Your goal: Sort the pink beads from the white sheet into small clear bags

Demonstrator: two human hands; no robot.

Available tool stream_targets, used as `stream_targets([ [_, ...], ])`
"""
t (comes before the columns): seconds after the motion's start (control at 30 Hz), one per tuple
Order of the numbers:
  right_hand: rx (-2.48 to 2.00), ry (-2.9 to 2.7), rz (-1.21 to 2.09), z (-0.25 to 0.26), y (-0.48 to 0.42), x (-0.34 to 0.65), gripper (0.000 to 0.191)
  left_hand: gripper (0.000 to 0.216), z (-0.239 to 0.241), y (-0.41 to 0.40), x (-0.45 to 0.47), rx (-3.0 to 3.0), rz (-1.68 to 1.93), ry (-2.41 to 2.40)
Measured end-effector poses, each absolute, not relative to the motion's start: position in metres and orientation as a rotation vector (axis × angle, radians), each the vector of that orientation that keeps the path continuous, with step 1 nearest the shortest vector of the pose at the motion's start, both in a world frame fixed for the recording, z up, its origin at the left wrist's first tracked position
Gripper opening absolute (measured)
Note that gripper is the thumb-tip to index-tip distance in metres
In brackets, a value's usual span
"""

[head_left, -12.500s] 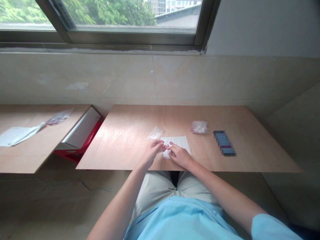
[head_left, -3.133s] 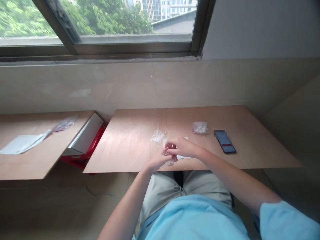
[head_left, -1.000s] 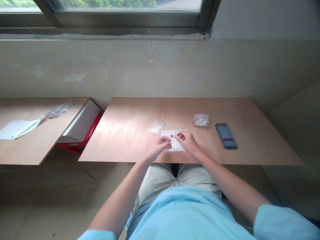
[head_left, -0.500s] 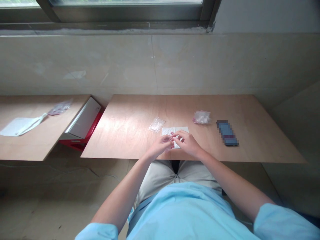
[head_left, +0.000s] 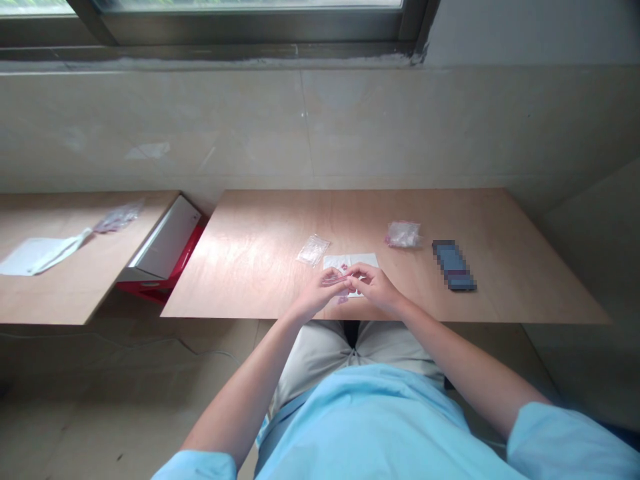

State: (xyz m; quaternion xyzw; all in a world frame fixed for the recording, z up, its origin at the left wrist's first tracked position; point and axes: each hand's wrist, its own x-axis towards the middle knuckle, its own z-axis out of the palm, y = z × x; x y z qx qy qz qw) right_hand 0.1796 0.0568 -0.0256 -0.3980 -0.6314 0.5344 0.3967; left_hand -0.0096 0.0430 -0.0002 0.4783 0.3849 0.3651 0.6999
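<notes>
Piece (head_left: 342, 300), clear and pink-marked, hangs at 6 o'clock below the left hand (head_left: 316, 292), which appears to pinch it; right hand (head_left: 376, 285) meets left at the fingertips, its own hold impossible to tell. Step in hand looks like fine fingertip work over white sheet (head_left: 367, 260); next move likely calls for light, steady fingers. Beyond: phone (head_left: 454, 267) at 3 o'clock, clear packet (head_left: 313, 250) at 10, plastic bag (head_left: 404, 235) at 2.

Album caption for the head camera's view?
Bare left hand, holding translucent pinkish material, meets right hand over a rectangular white sheet.
</notes>
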Motion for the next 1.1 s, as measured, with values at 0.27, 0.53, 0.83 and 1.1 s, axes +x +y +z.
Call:
stream_targets([
  [0.27,-1.183,-1.662,1.138,-0.008,0.054,0.188,0.023,0.034,0.001,0.048,-0.014,1.262,0.912,0.953],
  [0.53,-1.238,-1.642,1.120,-0.010,0.034,0.200,0.021,0.039,-0.018,0.040,-0.004,1.321,0.819,0.974],
  [0.83,-1.205,-1.716,1.072,-0.018,0.039,0.210,0.013,0.031,-0.016,0.038,0.002,1.484,0.894,1.010],
  [1.1,-1.111,-1.883,0.937,-0.019,0.036,0.211,0.008,0.025,-0.014,0.039,0.002,1.690,0.848,1.050],
])
